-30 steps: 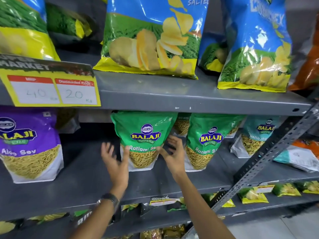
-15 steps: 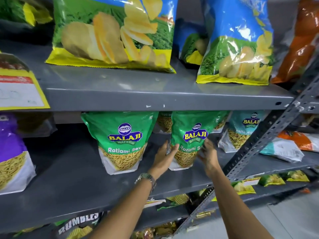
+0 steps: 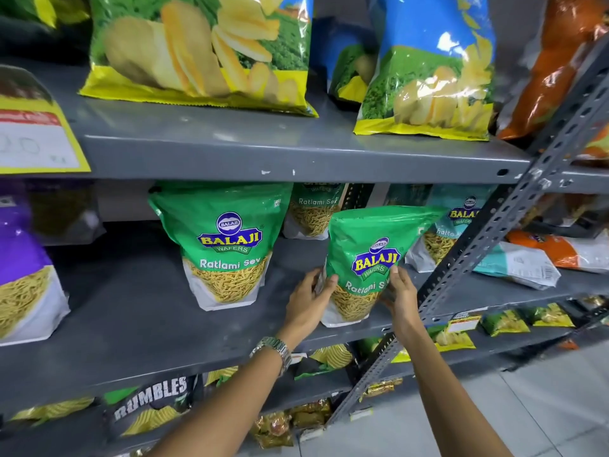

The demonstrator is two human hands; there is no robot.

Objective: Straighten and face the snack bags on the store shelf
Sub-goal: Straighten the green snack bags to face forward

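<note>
A green Ratlami Sev bag [image 3: 369, 249] stands near the front edge of the grey middle shelf [image 3: 138, 318], tilted slightly to the right. My left hand [image 3: 309, 301] grips its lower left side and my right hand [image 3: 400, 296] grips its lower right side. To the left, a second green Ratlami Sev bag [image 3: 227, 242] stands upright and faces front, untouched. A third green bag [image 3: 313, 209] sits behind them, partly hidden. A teal Balaji bag [image 3: 458, 225] stands to the right, behind the slanted post.
A slanted perforated metal post [image 3: 494, 225] crosses in front of the shelf at right. A purple Aloo Sev bag [image 3: 23, 275] stands at far left. Large chip bags [image 3: 204, 51] line the upper shelf. A teal bag [image 3: 517, 262] lies flat at right. Small packets fill the lower shelves.
Both hands left the left green bag, moved right, and took hold of the right green bag. That bag now sits closer to the shelf's front edge.
</note>
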